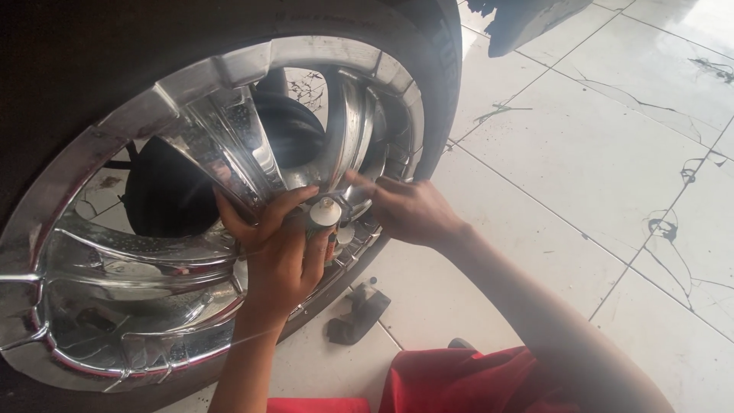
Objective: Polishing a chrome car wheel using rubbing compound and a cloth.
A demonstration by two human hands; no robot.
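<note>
A large chrome wheel rim (191, 138) with a black tyre (440, 69) stands upright on the tiled floor. My left hand (279, 248) grips a small tube (325, 218) with a pale nozzle, held against the lower inner edge of the rim. My right hand (405, 210) reaches in from the right, its fingers pinched at the rim just beside the tube's tip. What the fingertips hold is too small to tell.
A dark rubber scrap (358, 313) lies on the white tiled floor (581, 160) below the wheel. Cracks run through the tiles at right. My red-clad knee (459, 382) is at the bottom. A dark object (527, 23) sits at top.
</note>
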